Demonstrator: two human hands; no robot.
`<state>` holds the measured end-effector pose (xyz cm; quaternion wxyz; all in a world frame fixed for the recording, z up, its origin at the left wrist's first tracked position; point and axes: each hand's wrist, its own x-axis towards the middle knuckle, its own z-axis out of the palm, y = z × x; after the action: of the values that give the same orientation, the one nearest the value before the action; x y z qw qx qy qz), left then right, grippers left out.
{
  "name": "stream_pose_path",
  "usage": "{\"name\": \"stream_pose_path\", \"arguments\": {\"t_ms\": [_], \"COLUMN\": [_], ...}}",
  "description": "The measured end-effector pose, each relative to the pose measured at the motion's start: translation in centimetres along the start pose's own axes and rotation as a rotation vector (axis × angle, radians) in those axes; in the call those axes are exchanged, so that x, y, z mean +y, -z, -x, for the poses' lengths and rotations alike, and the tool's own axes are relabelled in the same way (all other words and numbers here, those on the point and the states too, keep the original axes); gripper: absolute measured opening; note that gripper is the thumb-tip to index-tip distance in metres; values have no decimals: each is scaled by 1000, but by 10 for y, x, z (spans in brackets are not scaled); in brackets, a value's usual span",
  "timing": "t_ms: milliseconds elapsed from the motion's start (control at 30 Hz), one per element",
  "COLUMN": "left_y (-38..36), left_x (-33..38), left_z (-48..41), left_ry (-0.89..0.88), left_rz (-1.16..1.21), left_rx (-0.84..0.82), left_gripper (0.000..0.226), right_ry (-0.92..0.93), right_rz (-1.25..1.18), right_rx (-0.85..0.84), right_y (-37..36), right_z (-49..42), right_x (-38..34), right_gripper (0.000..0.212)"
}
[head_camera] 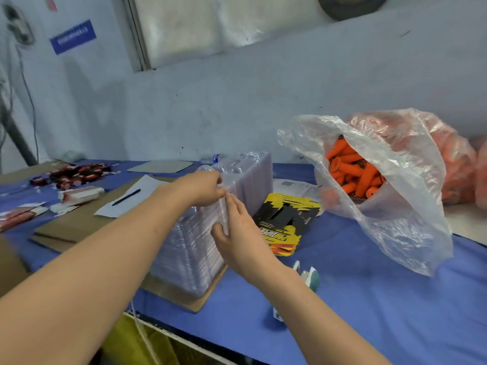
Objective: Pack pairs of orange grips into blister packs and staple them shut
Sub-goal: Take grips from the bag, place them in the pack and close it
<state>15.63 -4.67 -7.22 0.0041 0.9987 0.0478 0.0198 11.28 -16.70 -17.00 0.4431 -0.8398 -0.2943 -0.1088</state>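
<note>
The stack of clear, thin-walled plastic blister packs (200, 246) stood on edge on a brown cardboard sheet (184, 299) upon the blue-covered table (369, 299). The left hand (204, 187) pinched the stack's upper edge with curled fingers. The right hand (238, 230) lay flat against its side, fingers straight, gripping nothing. The packs appeared light, springy, slippery and tightly nested, so one shell would best be peeled off at a corner flange. The orange cylindrical grips (353, 172) lay in an open clear plastic bag (395, 219), well apart.
</note>
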Motion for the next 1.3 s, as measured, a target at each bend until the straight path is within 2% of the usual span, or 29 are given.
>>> {"name": "stream_pose_path", "arguments": {"t_ms": [233,433,567,700,1067,1300], "left_y": [-5,-8,-9,-5,5,16], "left_x": [-13,-26,-21,-21,-22,-24], "left_z": [-3,2,1,6,6,3], "left_ry": [5,122,131,128,99,128], "left_rz": [17,-109,-117,-69,-52,-42], "left_rx": [33,128,99,130,135,205], "left_gripper": [41,33,18,26,16,23], "right_ry": [-15,50,67,60,49,19], "right_rz": [-78,104,148,139,140,140], "right_rx": [-64,-64,-49,-30,-18,20], "right_y": [-26,-29,-34,-40,-47,-38], "right_z": [-12,-8,-3,-1,4,0], "right_x": [1,5,4,2,2,1], "right_gripper": [70,66,67,69,68,62]}}
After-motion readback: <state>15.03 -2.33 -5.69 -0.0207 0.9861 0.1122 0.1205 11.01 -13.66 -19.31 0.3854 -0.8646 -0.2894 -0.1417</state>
